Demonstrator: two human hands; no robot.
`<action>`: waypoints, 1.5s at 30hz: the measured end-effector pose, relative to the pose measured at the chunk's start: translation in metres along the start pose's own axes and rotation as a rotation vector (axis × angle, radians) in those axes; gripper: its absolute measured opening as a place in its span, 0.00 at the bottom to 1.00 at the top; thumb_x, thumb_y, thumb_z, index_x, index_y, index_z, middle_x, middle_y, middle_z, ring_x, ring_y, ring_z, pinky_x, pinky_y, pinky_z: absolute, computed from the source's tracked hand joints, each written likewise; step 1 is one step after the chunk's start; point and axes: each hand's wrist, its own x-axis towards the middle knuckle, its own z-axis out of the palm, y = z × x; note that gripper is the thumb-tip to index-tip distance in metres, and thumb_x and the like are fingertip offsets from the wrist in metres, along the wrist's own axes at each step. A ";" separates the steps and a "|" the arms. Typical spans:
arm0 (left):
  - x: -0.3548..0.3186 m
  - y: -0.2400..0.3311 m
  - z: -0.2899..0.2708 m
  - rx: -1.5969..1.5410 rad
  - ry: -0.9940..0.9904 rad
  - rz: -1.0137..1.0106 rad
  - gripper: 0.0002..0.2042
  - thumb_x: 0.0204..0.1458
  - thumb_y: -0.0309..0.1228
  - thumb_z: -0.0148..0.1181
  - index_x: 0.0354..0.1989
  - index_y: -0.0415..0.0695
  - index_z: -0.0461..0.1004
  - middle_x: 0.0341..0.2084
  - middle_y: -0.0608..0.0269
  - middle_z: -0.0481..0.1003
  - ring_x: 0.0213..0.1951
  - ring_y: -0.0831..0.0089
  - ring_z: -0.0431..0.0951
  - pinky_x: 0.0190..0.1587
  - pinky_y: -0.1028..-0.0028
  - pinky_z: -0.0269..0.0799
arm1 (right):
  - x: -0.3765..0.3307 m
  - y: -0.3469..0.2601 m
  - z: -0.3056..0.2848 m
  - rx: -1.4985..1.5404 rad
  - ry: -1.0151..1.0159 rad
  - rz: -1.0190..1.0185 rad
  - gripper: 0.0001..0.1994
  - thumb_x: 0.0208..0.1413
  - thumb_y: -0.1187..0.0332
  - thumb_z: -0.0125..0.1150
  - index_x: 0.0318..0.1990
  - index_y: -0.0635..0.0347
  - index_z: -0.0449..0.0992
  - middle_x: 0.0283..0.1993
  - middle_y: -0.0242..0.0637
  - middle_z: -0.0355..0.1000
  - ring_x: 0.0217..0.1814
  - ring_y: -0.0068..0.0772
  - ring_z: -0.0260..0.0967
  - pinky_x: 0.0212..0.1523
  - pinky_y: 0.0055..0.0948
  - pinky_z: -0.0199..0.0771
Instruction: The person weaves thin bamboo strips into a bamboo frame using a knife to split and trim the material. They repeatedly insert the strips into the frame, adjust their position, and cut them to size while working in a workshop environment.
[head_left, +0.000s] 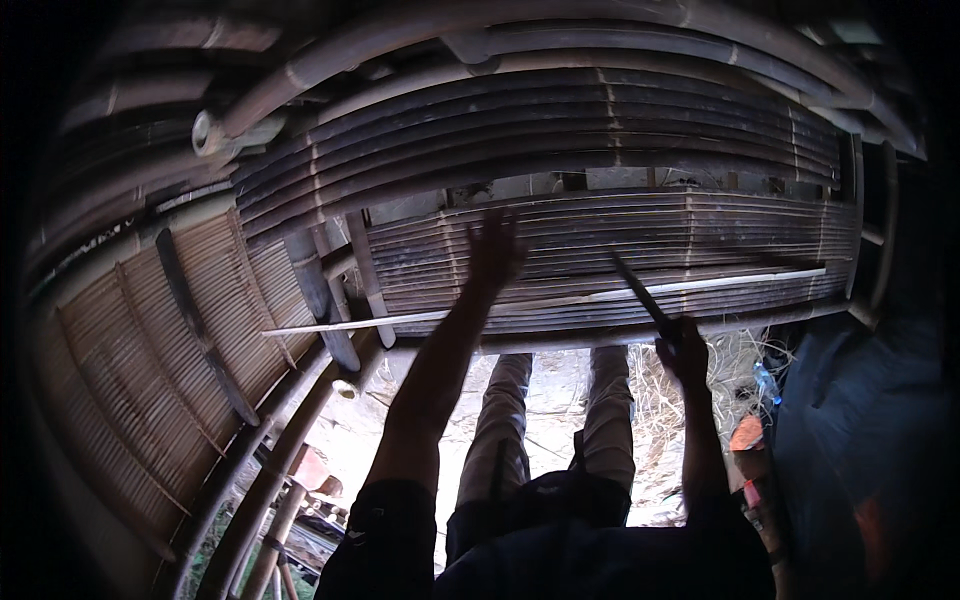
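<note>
Head view: a long pale strip (740,280) lies across the near part of a slatted bamboo surface (580,225), its long axis running left to right, with the right end a little higher in the picture. Its left end reaches past the slats, toward a slatted panel (130,370) at the left.

The person's left hand (493,252) is on the far side of the strip, above the slats, with the forearm (425,390) crossing in front of it. The fingers look spread and seem to have hold of nothing, though shadow hides detail. The right hand (684,352) is on the near side, just beside the strip, fingers closed round a dark knife-like tool (637,285). The blade slants up and left across the strip's line; whether it touches cannot be told.

Beyond this surface stands a second bank of dark slats (560,120), with thick bamboo poles (400,32) curving above it. Below, the person's legs (612,400) show against bright ground, beside a tangle of thin fibres (665,400). Dark blue sheeting (850,430) fills the right side, next to a small orange thing (747,433).
</note>
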 end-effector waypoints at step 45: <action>-0.527 0.274 -0.242 -0.921 -0.090 1.046 0.24 0.65 0.41 0.47 0.62 0.36 0.62 0.55 0.45 0.69 0.54 0.60 0.73 0.56 0.65 0.68 | -0.517 -0.148 -0.082 1.499 0.799 -0.345 0.14 0.56 0.66 0.66 0.44 0.67 0.75 0.40 0.35 0.76 0.41 0.25 0.72 0.45 0.26 0.72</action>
